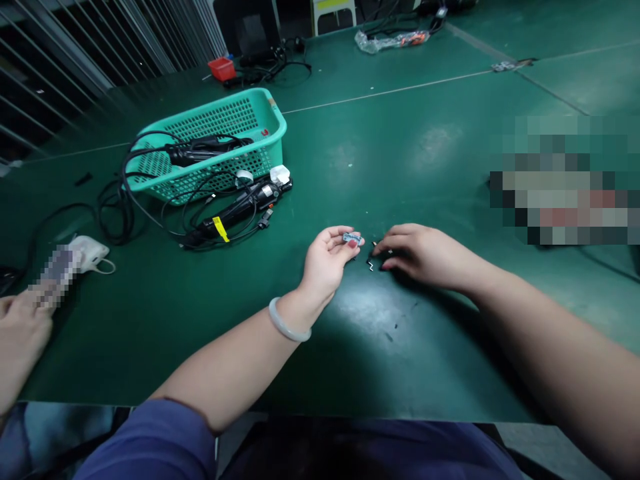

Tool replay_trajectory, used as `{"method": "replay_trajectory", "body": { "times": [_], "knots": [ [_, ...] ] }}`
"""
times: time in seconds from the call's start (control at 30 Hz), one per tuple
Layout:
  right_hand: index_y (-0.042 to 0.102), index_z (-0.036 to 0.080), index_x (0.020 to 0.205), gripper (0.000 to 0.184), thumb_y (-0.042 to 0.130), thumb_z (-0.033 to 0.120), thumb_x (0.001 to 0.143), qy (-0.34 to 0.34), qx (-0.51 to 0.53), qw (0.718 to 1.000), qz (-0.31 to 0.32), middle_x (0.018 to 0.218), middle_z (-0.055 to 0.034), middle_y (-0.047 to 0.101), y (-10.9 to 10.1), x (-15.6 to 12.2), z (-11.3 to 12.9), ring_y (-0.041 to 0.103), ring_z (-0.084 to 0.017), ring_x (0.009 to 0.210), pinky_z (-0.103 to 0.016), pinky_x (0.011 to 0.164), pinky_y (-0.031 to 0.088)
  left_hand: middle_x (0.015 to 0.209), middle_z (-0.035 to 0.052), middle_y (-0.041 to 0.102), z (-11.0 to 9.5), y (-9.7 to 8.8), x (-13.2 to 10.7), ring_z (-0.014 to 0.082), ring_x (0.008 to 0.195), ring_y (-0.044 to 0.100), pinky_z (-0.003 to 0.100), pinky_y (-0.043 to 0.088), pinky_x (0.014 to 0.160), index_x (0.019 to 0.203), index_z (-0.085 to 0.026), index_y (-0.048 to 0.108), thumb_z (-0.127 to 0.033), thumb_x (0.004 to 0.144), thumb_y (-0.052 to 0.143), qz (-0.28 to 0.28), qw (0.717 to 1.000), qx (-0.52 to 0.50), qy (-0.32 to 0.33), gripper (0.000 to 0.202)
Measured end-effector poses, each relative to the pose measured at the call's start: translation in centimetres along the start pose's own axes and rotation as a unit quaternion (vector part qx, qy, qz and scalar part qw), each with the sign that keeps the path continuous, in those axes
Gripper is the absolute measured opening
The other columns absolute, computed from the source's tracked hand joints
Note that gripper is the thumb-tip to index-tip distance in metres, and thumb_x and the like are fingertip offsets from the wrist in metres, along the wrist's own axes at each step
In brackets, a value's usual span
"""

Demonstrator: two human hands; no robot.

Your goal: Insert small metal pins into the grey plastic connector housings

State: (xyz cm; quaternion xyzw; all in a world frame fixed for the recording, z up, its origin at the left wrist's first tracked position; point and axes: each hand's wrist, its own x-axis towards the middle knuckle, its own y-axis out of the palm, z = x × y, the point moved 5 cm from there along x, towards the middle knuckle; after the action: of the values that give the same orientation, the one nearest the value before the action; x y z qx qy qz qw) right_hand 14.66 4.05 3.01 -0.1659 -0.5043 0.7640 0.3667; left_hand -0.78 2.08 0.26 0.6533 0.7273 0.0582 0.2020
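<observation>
My left hand (326,259) pinches a small flat blue piece with pale markings (352,238), perhaps a little circuit board, between thumb and fingers just above the green table. To its right, my right hand (417,255) rests low over the table, fingers curved and thumb apart, with a gap between them. By those fingertips lie tiny black and shiny metal bits (371,264), one bent in a zigzag; they are too small to name. Whether the right fingertips touch any of them cannot be made out.
A teal plastic basket (277,127) holding a black cabled tool stands to the left. Before it lies another black tool (240,212) with a yellow tag and looped cables. Another person's hand (23,333) holds a phone at far left. A blurred-out object (565,193) sits right.
</observation>
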Motion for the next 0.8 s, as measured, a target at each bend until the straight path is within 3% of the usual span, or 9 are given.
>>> {"method": "replay_trajectory", "body": {
  "times": [0.23, 0.53, 0.63, 0.8],
  "knots": [
    [0.067, 0.019, 0.08, 0.019, 0.049, 0.018, 0.087, -0.02, -0.017, 1.0, -0.009, 0.082, -0.0067, 0.066, 1.5, 0.8, 1.3, 0.06, -0.02, 0.079, -0.032, 0.076, 0.048, 0.09, 0.0039, 0.066, 0.2, -0.2, 0.3, 0.0129, 0.086, 0.067, 0.033, 0.049, 0.09, 0.093, -0.015, 0.059, -0.012, 0.077, 0.063, -0.006, 1.0, -0.002, -0.005, 0.017],
    [0.067, 0.025, 0.079, 0.009, 0.059, 0.028, 0.083, 0.066, 0.087, 0.978, -0.178, 0.084, -0.0007, 0.072, -1.3, -0.2, 1.1, 0.067, -0.018, 0.079, -0.031, 0.077, 0.051, 0.099, 0.0049, 0.068, 0.1, 0.4, 0.3, 0.0117, 0.083, 0.066, 0.035, 0.048, 0.092, 0.096, -0.016, 0.066, -0.007, 0.074, 0.064, 0.038, 0.999, 0.017, -0.008, 0.024],
    [0.068, 0.027, 0.076, 0.01, 0.059, 0.028, 0.081, 0.083, 0.112, 0.972, -0.19, 0.084, -0.0001, 0.073, -1.3, -0.3, 1.3, 0.067, -0.019, 0.081, -0.033, 0.08, 0.052, 0.098, 0.004, 0.069, 0.2, 0.6, 0.3, 0.0114, 0.085, 0.065, 0.036, 0.046, 0.097, 0.098, -0.017, 0.068, -0.009, 0.072, 0.067, 0.068, 0.997, 0.021, -0.005, 0.028],
    [0.07, 0.026, 0.087, 0.012, 0.061, 0.027, 0.08, 0.105, 0.174, 0.961, -0.187, 0.09, -0.0013, 0.074, -0.9, -0.1, 0.9, 0.068, -0.02, 0.083, -0.034, 0.081, 0.053, 0.095, 0.0031, 0.069, 0.4, 0.6, 0.3, 0.0121, 0.088, 0.064, 0.038, 0.044, 0.099, 0.098, -0.018, 0.067, -0.008, 0.065, 0.072, 0.084, 0.996, 0.009, -0.014, 0.035]
  ]
}}
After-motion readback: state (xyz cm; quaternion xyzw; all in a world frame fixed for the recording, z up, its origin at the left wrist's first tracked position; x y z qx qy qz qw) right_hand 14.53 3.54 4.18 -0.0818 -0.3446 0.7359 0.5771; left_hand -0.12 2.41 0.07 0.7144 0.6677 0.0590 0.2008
